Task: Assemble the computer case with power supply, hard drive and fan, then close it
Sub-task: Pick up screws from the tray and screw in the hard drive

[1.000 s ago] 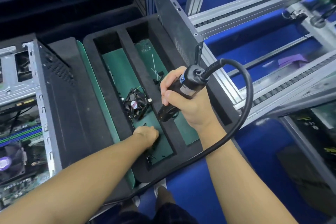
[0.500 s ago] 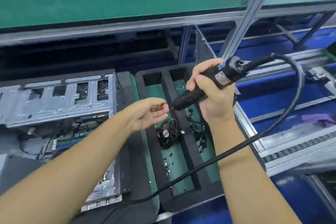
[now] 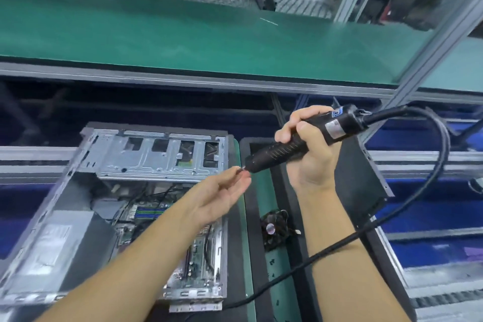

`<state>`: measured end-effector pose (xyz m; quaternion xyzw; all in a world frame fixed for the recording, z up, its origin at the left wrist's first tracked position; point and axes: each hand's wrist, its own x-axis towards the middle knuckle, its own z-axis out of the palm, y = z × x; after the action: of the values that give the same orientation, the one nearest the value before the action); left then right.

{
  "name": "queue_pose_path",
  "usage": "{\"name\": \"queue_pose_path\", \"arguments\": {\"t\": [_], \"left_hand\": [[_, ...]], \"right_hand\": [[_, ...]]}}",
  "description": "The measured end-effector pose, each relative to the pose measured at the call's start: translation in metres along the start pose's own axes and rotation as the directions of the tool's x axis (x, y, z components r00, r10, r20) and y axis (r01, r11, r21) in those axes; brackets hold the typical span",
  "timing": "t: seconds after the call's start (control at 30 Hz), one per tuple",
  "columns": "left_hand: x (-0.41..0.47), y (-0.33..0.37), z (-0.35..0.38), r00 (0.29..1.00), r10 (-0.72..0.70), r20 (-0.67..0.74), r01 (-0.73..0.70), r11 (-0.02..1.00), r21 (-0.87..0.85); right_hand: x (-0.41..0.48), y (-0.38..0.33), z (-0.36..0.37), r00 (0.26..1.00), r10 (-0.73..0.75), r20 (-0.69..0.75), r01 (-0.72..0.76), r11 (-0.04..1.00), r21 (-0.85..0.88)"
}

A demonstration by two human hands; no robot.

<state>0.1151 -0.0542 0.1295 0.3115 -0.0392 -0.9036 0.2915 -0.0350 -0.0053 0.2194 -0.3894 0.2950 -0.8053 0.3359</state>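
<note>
Only the head view to go on here. My right hand (image 3: 311,162) is wrapped tight around the screwdriver (image 3: 337,125), tip pointing left and a bit down. My left hand (image 3: 219,201) comes up from the near side, fingertips pinching a tiny dark screw (image 3: 241,169) right at the driver tip; it's blurry, so I can't tell whether it's seated on the bit.

The case (image 3: 146,157) lies open on its side to the left, with the power supply (image 3: 57,240) in its near-left corner. The fan (image 3: 274,227) sits in the foam tray (image 3: 257,141) just right of the case, not fitted yet. I can't pick out a hard drive.

Biggest worry: the screw slips off the bit and drops between case and tray, or onto the board inside the case, because I let go before it catches. The cable (image 3: 444,154) loops wide on the right and runs across the tray on the near side, so a quick swing left could drag it over the fan.

Room-wise, the case's bare metal edges are close under my left forearm, and the side panel (image 3: 360,172) stands just right of my right wrist. Above the open case it looks free.
</note>
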Motion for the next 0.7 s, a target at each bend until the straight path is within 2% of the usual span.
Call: {"name": "queue_pose_path", "arguments": {"t": [0.1,0.3,0.7], "left_hand": [[-0.009,0.004,-0.003,1.0,0.026,0.005,-0.026,0.997,-0.072],[-0.018,0.01,-0.011,0.998,0.036,0.049,-0.029,0.99,-0.135],[-0.021,0.011,-0.022,0.992,0.089,0.092,-0.084,0.995,-0.061]], "right_hand": [[0.0,0.004,0.009,0.999,0.017,-0.048,-0.015,0.999,0.039],[0.001,0.006,0.02,0.999,0.015,-0.032,-0.013,0.998,0.066],[-0.005,0.011,0.033,1.0,-0.014,0.017,0.013,0.999,0.038]]}}
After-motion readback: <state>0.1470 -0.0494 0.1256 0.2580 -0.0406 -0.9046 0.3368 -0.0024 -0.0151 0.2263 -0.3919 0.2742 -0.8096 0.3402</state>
